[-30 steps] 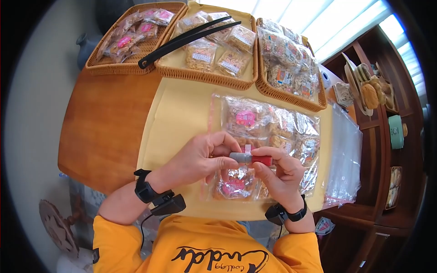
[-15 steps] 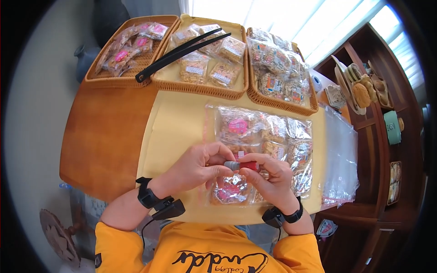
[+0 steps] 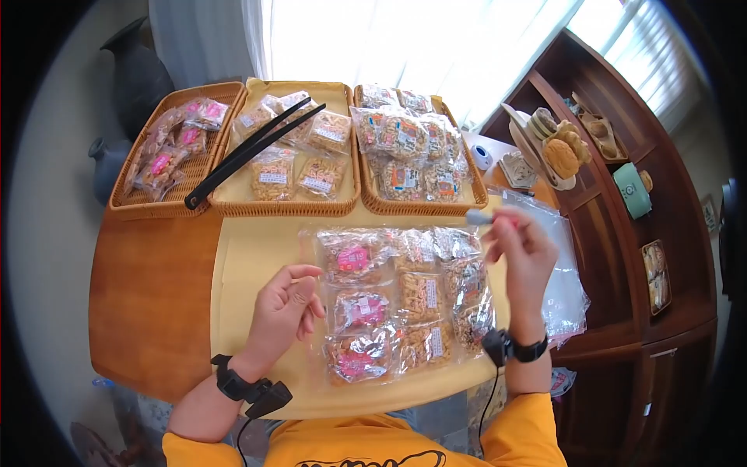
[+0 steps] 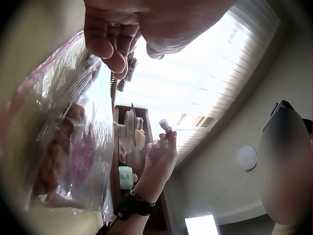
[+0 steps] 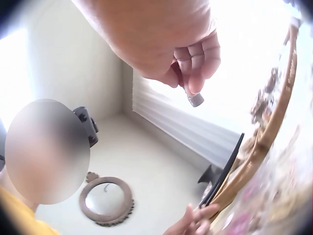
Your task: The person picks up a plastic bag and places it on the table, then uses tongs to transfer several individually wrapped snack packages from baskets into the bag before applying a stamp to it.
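My right hand [image 3: 523, 253], raised beyond the right end of the bag, pinches a small red cylinder with a grey end [image 3: 478, 217]; the fingers cover most of its red part. In the right wrist view the grey end [image 5: 196, 100] sticks out past the fingertips. My left hand [image 3: 284, 307] holds nothing, its fingers loosely bent, near the left edge of a large clear plastic bag [image 3: 394, 327]. Flat on the yellow cloth, this bag contains several small snack packs in rows, some with pink labels.
Along the back stand three wicker baskets [image 3: 288, 208] of packed snacks. Black tongs [image 3: 249, 152] lie across the left two. Clear plastic bags [image 3: 564, 300] lie at the table's right end, beside a dark wooden shelf [image 3: 599, 311].
Both hands were together on the cylinder over the bag. The left has let go and moved left; the right has carried the cylinder right and toward the back. The head view has shifted.
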Action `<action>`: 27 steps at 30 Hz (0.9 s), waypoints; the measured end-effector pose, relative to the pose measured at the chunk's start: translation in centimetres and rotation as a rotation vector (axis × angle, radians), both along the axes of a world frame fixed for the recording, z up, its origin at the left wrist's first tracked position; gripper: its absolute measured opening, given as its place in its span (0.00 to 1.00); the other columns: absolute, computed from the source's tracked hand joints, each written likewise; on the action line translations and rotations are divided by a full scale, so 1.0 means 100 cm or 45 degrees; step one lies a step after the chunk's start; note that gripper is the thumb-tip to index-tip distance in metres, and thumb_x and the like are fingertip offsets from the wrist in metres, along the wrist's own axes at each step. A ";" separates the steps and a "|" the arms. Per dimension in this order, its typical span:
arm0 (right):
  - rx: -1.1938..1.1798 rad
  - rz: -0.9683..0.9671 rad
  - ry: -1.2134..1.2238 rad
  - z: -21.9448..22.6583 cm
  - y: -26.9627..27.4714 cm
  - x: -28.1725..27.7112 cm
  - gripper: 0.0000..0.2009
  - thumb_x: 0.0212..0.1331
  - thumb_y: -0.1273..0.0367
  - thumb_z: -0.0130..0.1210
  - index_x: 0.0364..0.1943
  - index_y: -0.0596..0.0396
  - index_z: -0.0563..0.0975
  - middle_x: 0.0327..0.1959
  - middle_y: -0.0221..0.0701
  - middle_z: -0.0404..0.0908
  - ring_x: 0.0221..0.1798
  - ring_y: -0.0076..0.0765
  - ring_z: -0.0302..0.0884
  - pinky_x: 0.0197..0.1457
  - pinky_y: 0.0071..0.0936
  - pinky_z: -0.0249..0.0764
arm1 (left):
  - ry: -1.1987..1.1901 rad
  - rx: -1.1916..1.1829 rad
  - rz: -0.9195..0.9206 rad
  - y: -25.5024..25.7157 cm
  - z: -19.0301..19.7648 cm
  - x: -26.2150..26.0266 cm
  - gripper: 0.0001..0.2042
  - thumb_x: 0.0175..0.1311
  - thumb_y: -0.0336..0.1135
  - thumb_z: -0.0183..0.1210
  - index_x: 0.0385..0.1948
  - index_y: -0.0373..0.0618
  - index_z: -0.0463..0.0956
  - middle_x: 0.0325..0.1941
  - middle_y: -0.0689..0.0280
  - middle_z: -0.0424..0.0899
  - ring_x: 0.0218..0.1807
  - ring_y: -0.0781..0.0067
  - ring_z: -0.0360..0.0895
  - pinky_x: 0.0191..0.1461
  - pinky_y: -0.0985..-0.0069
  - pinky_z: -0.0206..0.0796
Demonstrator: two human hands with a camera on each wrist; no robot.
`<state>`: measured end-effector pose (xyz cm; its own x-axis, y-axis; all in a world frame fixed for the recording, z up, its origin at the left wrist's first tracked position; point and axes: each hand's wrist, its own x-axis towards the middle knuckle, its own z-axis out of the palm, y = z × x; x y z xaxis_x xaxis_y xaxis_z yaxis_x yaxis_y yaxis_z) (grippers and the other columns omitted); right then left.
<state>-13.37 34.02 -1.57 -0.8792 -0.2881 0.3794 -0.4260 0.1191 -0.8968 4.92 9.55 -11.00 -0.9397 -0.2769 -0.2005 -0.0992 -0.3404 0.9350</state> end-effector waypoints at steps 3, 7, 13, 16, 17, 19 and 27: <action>0.187 -0.290 0.239 -0.002 0.010 -0.089 0.07 0.63 0.73 0.56 0.41 0.61 0.81 0.26 0.31 0.83 0.23 0.19 0.78 0.22 0.15 0.70 | -0.026 -0.037 0.096 -0.005 -0.004 -0.005 0.17 0.74 0.43 0.50 0.54 0.41 0.68 0.25 0.67 0.77 0.18 0.87 0.70 0.18 0.88 0.60; 0.740 -0.321 0.187 -0.047 0.022 -0.196 0.10 0.60 0.68 0.58 0.32 0.63 0.81 0.20 0.33 0.82 0.21 0.26 0.81 0.22 0.22 0.73 | -0.070 -0.078 0.030 -0.008 -0.009 -0.009 0.17 0.74 0.43 0.49 0.54 0.40 0.68 0.27 0.66 0.77 0.18 0.87 0.71 0.17 0.89 0.60; 0.946 -0.469 0.205 -0.092 0.024 -0.267 0.12 0.58 0.65 0.60 0.28 0.62 0.81 0.18 0.36 0.82 0.19 0.30 0.81 0.23 0.26 0.74 | -0.125 -0.054 0.011 -0.013 -0.010 -0.009 0.19 0.73 0.44 0.50 0.55 0.38 0.66 0.28 0.65 0.77 0.19 0.85 0.73 0.17 0.89 0.62; 0.991 -0.493 0.177 -0.096 0.022 -0.272 0.11 0.60 0.66 0.60 0.29 0.63 0.81 0.18 0.34 0.81 0.16 0.25 0.79 0.19 0.22 0.72 | -0.122 -0.038 -0.001 -0.011 -0.008 -0.010 0.19 0.73 0.43 0.50 0.55 0.38 0.66 0.28 0.64 0.77 0.19 0.85 0.74 0.17 0.89 0.63; 0.995 -0.505 0.168 -0.094 0.021 -0.270 0.12 0.60 0.65 0.60 0.30 0.63 0.81 0.17 0.34 0.81 0.16 0.26 0.79 0.19 0.22 0.72 | -0.128 -0.032 0.003 -0.011 -0.006 -0.010 0.18 0.73 0.42 0.51 0.55 0.37 0.66 0.28 0.66 0.77 0.19 0.86 0.73 0.17 0.89 0.62; 0.950 -0.501 0.117 -0.088 0.022 -0.268 0.13 0.60 0.64 0.60 0.32 0.63 0.81 0.17 0.34 0.81 0.16 0.26 0.78 0.19 0.23 0.71 | -0.138 -0.023 0.005 -0.010 -0.005 -0.010 0.18 0.72 0.40 0.52 0.55 0.37 0.66 0.28 0.67 0.76 0.19 0.87 0.72 0.17 0.89 0.62; 0.727 -0.311 0.049 -0.024 0.040 -0.153 0.17 0.62 0.60 0.59 0.35 0.64 0.81 0.21 0.33 0.82 0.18 0.22 0.77 0.20 0.21 0.69 | -0.140 -0.363 0.159 -0.019 -0.009 -0.007 0.15 0.68 0.36 0.57 0.50 0.36 0.71 0.31 0.65 0.77 0.23 0.83 0.74 0.21 0.86 0.65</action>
<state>-28.65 38.07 -3.95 -0.9342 -0.2471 0.2572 -0.3564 0.6737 -0.6474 4.18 7.67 -11.88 -0.8721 -0.4481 -0.1965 -0.1788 -0.0820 0.9805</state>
